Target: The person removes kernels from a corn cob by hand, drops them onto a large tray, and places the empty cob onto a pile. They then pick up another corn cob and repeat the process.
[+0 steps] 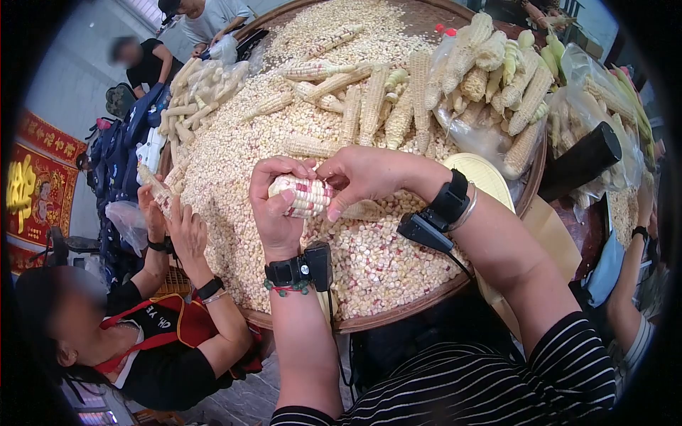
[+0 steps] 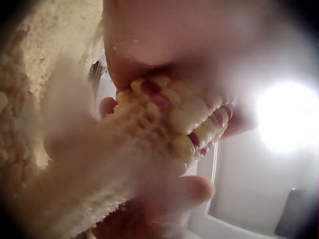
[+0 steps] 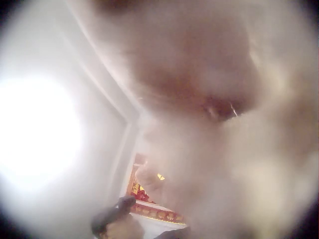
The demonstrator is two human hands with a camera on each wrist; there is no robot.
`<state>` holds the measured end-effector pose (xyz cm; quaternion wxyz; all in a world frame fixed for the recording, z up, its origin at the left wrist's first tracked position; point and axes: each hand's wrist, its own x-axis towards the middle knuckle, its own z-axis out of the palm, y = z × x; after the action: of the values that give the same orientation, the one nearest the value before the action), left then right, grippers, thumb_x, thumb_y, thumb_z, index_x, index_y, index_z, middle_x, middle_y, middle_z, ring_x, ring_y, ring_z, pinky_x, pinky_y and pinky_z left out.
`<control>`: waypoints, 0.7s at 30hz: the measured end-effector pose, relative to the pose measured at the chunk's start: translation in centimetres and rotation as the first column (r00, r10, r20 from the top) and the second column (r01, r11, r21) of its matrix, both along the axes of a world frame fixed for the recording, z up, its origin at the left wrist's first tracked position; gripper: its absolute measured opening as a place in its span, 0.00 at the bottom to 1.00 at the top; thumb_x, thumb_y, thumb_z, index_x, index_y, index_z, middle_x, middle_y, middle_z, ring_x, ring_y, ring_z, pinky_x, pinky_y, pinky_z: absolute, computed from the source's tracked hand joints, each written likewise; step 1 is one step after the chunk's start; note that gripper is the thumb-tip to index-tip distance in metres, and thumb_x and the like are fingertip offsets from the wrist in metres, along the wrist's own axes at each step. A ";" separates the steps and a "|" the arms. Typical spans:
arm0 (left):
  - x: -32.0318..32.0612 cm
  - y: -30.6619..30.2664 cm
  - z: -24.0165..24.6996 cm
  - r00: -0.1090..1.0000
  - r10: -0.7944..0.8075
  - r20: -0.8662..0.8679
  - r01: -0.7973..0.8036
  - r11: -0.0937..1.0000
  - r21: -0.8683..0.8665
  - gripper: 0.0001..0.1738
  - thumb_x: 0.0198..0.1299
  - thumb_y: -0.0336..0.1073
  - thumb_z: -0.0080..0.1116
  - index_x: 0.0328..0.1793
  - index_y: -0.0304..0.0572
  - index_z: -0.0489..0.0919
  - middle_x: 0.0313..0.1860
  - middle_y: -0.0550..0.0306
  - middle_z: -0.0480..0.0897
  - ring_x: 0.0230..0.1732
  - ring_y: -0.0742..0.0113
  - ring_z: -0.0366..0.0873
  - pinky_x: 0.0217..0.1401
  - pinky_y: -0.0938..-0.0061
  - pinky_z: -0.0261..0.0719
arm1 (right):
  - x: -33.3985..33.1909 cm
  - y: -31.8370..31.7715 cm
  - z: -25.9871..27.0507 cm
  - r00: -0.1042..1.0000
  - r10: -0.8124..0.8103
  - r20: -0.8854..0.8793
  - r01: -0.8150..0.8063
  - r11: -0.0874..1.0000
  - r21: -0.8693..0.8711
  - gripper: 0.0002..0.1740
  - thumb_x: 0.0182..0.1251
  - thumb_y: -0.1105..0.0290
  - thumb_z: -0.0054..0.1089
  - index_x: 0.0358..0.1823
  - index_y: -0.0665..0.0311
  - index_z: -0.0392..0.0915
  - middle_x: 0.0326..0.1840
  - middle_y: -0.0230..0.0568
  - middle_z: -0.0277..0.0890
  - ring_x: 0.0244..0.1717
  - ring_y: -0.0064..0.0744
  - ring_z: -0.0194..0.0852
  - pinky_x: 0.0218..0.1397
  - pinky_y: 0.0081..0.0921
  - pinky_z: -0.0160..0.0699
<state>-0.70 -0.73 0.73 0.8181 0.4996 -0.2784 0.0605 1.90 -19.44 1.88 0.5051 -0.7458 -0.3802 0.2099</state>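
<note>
Over a large round tray (image 1: pixel 341 328) heaped with loose kernels, my left hand (image 1: pixel 275 224) grips a corn cob (image 1: pixel 310 201) with white and dark red kernels. Its thumb lies along the near side of the cob. My right hand (image 1: pixel 369 174) has its curled fingers and thumb pinching the cob's right end. In the left wrist view, part of the cob is stripped to bare pitted core, while rows of kernels (image 2: pixel 192 119) still cover the rest. The right wrist view is mostly a blurred hand (image 3: pixel 194 59).
Stripped cobs (image 1: pixel 373 106) lie on the kernels (image 1: pixel 234 163) beyond my hands. A plastic bag (image 1: pixel 455 117) full of cobs stands at the right, by a round yellow lid (image 1: pixel 483 177) and a black cylinder (image 1: pixel 582 162). At the left, another person (image 1: pixel 163 341) holds a cob.
</note>
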 end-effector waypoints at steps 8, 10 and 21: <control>-0.1 -0.1 0.1 1.000 -0.007 -0.018 0.007 1.000 -0.018 0.17 0.50 0.37 0.57 0.44 0.37 0.72 0.34 0.52 0.76 0.39 0.59 0.77 0.63 0.56 0.70 | -0.4 0.2 0.5 0.995 -0.041 -0.094 0.040 0.999 -0.016 0.25 0.52 0.58 0.76 0.43 0.69 0.78 0.30 0.30 0.77 0.32 0.18 0.67 0.36 0.24 0.69; 0.1 0.0 -0.2 0.999 -0.041 0.018 0.042 0.999 -0.030 0.17 0.51 0.38 0.57 0.44 0.37 0.72 0.33 0.52 0.76 0.38 0.60 0.77 0.63 0.56 0.70 | -0.2 0.3 0.4 0.999 -0.012 -0.049 0.010 1.000 -0.024 0.24 0.52 0.59 0.76 0.43 0.69 0.78 0.29 0.29 0.76 0.32 0.17 0.67 0.37 0.23 0.69; 0.0 0.0 -0.1 0.997 -0.064 0.038 0.065 0.997 -0.042 0.16 0.48 0.39 0.57 0.41 0.38 0.72 0.30 0.53 0.75 0.36 0.60 0.77 0.63 0.56 0.69 | -0.5 -0.6 0.7 0.996 0.086 -0.010 -0.085 0.996 0.032 0.24 0.54 0.56 0.74 0.40 0.69 0.78 0.28 0.34 0.77 0.30 0.22 0.68 0.36 0.26 0.69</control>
<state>-0.72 -0.77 0.66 0.8251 0.4712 -0.3078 0.0492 1.45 -20.08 2.59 0.5098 -0.7195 -0.4120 0.2296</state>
